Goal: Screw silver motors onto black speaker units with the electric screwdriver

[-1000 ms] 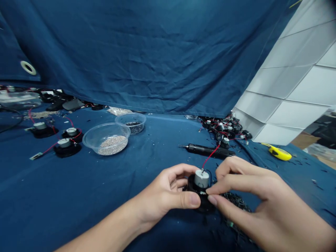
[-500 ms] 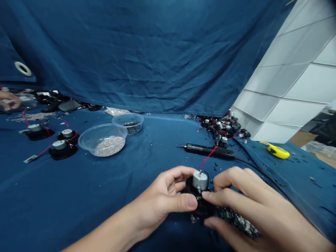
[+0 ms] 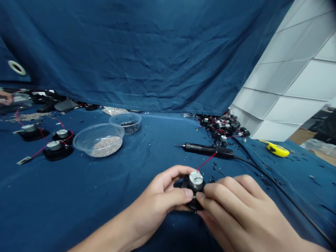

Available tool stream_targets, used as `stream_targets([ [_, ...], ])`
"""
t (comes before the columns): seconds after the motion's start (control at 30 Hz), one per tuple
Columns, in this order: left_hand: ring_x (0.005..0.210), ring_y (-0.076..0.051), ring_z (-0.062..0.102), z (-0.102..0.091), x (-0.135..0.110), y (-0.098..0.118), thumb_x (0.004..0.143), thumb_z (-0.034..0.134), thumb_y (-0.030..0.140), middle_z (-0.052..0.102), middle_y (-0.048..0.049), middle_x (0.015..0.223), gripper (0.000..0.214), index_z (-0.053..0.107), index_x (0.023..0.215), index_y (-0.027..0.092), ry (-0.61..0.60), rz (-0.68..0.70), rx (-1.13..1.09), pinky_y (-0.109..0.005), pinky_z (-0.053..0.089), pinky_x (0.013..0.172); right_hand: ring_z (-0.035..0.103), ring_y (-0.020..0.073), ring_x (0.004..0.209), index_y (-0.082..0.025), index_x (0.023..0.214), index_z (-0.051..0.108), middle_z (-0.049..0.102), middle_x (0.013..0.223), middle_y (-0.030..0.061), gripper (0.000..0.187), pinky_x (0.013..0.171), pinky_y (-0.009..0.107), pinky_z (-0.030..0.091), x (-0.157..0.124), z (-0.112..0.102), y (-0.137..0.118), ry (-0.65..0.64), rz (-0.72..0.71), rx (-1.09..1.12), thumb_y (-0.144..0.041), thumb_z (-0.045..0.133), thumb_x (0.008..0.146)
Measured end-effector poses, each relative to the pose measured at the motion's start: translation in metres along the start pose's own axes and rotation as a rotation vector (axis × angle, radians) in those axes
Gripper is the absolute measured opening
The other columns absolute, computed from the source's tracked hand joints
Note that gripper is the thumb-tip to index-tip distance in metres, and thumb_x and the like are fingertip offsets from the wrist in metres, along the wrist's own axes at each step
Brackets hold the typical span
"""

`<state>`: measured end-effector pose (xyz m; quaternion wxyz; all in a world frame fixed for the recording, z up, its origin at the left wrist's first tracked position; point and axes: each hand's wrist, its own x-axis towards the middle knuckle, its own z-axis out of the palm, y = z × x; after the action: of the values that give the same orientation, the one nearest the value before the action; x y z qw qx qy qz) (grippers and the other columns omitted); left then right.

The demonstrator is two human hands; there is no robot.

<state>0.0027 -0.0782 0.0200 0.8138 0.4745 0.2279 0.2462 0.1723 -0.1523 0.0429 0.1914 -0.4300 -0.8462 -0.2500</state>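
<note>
My left hand (image 3: 168, 196) is closed round a small motor on a black plastic base (image 3: 196, 179), held above the cloth near the front. Its silver can faces up, and a red wire runs from its top towards the upper right. At the base's right side, my right hand (image 3: 233, 206) is closed, its fingertips pressed against the black plastic. Whether a small part is pinched between those fingertips is hidden. Behind both hands lies a black electric screwdriver (image 3: 207, 149), its bit pointing left and its cable trailing right.
A clear bowl of small metal pieces (image 3: 98, 140) and another bowl with dark pieces (image 3: 125, 123) stand left of centre. Several similar motor units (image 3: 54, 146) lie farther left, more in a heap (image 3: 223, 126). A yellow tool (image 3: 275, 148) lies right. Another person's hand (image 3: 5, 98) shows far left.
The motor unit has tilted and shifted slightly left. My right hand has moved left and its fingers have closed in on the base. The view has turned slightly right.
</note>
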Motion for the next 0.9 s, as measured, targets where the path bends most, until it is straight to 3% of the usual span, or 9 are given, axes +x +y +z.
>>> stream_targets([
  [0.13,0.090,-0.013,0.051,0.003,-0.002,-0.002,0.071,0.059,0.005,0.058,-0.0030,0.105,0.038,0.057,0.106,0.020,0.057,0.046,-0.008,-0.020,0.040,0.073,0.052,0.0133,0.061,-0.019,0.077,0.066,0.062,0.067,-0.0012,0.030,0.058,0.032,0.030,-0.002,0.004,-0.003,0.037,-0.019,0.079,-0.006,0.041,0.088],
  [0.3,0.088,-0.013,0.053,0.007,-0.003,-0.003,0.067,0.060,0.003,0.058,-0.0044,0.109,0.035,0.056,0.099,0.018,0.125,0.106,-0.076,-0.021,0.042,0.072,0.058,0.0148,0.070,-0.019,0.092,0.067,0.067,0.080,0.0022,0.013,0.063,0.030,0.042,-0.002,0.006,0.001,0.082,0.110,0.270,-0.015,0.058,0.084],
  [0.47,0.088,-0.015,0.056,0.008,-0.003,0.000,0.065,0.065,0.004,0.054,-0.0051,0.119,0.032,0.057,0.093,0.018,0.151,0.156,-0.086,-0.022,0.044,0.072,0.062,0.0173,0.077,-0.022,0.091,0.068,0.067,0.083,0.0039,0.020,0.066,0.031,0.049,-0.003,0.007,0.004,0.219,0.214,0.327,-0.009,0.061,0.077],
  [0.73,0.086,-0.012,0.057,0.006,0.000,-0.002,0.066,0.063,0.001,0.055,-0.0036,0.115,0.031,0.057,0.091,0.018,0.180,0.176,-0.058,-0.019,0.042,0.071,0.062,0.0152,0.065,-0.024,0.085,0.069,0.068,0.075,0.0018,0.016,0.059,0.030,0.043,0.004,0.011,0.000,0.207,0.181,0.195,-0.013,0.060,0.078],
  [0.9,0.080,-0.015,0.056,0.006,-0.001,-0.002,0.066,0.062,0.005,0.060,-0.0030,0.088,0.036,0.054,0.098,0.017,0.184,0.075,-0.083,-0.023,0.045,0.069,0.050,0.0099,0.049,-0.023,0.078,0.070,0.057,0.056,-0.0020,0.015,0.054,0.029,0.034,0.006,0.011,0.003,0.151,0.166,0.208,-0.012,0.059,0.078],
])
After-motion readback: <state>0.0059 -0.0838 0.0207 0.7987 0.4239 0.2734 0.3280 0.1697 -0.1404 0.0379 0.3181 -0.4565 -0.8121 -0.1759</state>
